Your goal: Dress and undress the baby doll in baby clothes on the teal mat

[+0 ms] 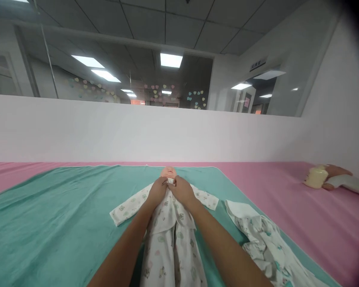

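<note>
A baby doll [168, 172] lies on its back, its head away from me. It wears a white patterned jacket [164, 213] with both sleeves spread out, and matching trousers [160, 255] below. At the neckline, just under the doll's chin, my left hand [158, 190] and my right hand [182, 190] meet with fingers closed on the jacket's collar edges. What lies between the fingertips is too small to make out. Below the hands the jacket's front edges part slightly.
A teal sheet [62, 211] covers much of the pink surface [266, 179]. Crumpled white patterned clothing [266, 239] lies right of the doll. At the far right, another person's hand [338, 171] is beside a pale yellow bottle-like object [315, 176]. A white wall [137, 131] with windows stands behind.
</note>
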### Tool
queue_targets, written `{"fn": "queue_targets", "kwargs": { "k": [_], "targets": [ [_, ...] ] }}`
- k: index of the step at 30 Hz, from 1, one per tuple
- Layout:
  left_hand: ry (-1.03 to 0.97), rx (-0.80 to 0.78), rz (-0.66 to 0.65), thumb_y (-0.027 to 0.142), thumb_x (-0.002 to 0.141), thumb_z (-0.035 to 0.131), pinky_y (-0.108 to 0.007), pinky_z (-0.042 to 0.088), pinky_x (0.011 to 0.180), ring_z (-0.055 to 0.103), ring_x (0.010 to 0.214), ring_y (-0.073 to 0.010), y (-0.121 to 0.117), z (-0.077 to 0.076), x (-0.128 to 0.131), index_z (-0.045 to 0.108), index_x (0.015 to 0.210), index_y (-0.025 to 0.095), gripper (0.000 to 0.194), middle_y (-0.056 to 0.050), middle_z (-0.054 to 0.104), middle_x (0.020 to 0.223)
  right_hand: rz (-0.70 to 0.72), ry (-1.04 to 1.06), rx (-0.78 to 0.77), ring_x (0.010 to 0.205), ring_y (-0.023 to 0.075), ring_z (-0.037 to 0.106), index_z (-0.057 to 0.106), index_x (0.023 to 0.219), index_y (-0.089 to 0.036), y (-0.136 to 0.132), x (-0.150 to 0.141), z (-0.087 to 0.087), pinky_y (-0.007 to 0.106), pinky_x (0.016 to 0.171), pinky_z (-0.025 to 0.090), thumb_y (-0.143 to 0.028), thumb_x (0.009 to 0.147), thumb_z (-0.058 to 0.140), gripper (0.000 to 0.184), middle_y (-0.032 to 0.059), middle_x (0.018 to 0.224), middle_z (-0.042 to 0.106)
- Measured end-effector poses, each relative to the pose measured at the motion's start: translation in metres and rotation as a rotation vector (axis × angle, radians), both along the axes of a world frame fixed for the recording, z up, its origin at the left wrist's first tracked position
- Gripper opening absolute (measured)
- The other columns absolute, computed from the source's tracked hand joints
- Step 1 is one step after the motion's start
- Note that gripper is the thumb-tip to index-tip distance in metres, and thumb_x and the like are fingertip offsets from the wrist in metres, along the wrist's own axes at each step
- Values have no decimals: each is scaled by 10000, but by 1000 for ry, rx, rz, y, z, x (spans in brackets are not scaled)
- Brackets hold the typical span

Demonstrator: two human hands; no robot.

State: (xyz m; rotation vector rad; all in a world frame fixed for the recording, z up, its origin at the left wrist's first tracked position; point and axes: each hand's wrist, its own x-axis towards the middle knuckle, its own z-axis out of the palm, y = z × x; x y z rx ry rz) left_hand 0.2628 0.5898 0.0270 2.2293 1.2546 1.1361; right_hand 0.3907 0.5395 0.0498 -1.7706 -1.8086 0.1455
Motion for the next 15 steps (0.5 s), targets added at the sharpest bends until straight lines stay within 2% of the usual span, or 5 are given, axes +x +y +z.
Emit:
{"fn": "queue_targets", "kwargs": {
  "k": [2,6,10,15],
  "targets": [
    [-4,24,-26,138,794,338,-346,393,929,524,1041,-196,5,-7,0,608,1003,144,342,-92,606,1098,-43,-146,-97,835,236,579,540,991,-145,21,-9,2,316,668,401,-438,849,362,371,118,922,621],
    [-15,55,-47,111,771,329,-356,363,976,494,1096,-193,10,-16,-3,589,1078,134,402,-96,582,1151,-34,-205,-130,874,263,589,583,983,-131,37,-17,3,335,692,396,-365,859,361,346,162,934,633],
    [-8,69,-74,115,772,324,-341,375,969,502,1080,-185,14,-19,-5,582,1108,136,424,-93,587,1147,22,-229,-122,856,244,593,623,886,-150,41,-18,2,316,697,387,-282,838,407,257,130,909,648],
    [29,64,-62,56,732,319,-371,309,1028,442,1172,-202,15,-21,-3,510,1209,101,516,-124,518,1256,28,-185,-86,876,200,581,607,879,-166,45,-7,-3,275,705,373,-289,898,307,325,94,941,643]
  ]
}}
